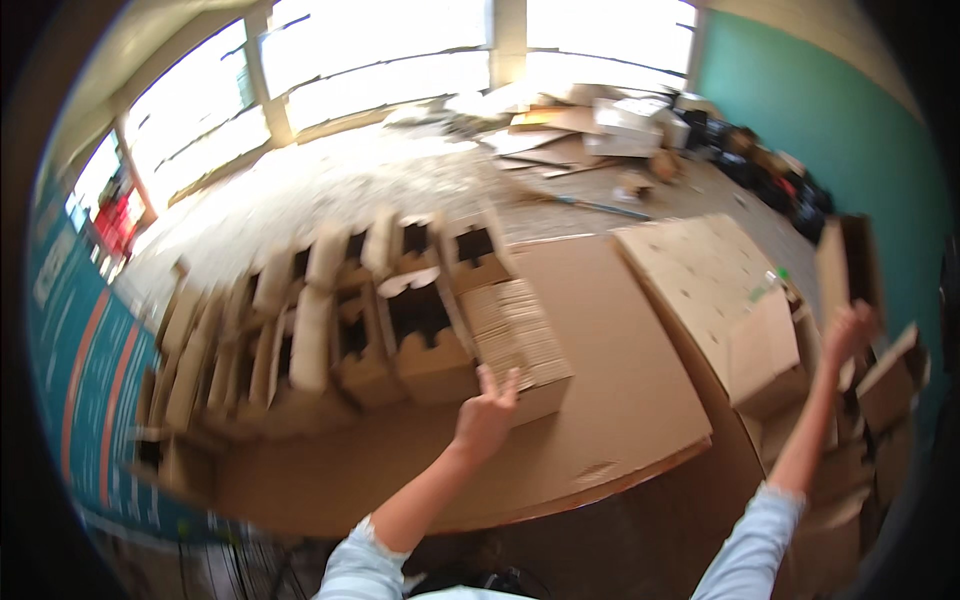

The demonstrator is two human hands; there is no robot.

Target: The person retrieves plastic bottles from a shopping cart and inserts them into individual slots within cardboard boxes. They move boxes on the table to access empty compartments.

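Note:
My left hand (487,412) rests at the near end of a brown cardboard box (540,402) packed with thin upright cardboard pieces (507,325). Two of its fingers are stretched out and apart on that box's edge. At the far right, my right hand (850,332) is closed on the lower edge of an open cardboard box (846,262), which stands up on end. Motion blurs the right fingers slightly. Left of the packed box, an open box (432,375) with a notched front shows a dark inside.
Rows of similar open boxes (310,340) fill the left of a cardboard-covered table (610,350). More boxes (765,350) pile up at right, beside a tan board (690,265). Beyond lie a broom (590,205), scrap cardboard (560,150) and black bags (760,175) along a green wall (820,110).

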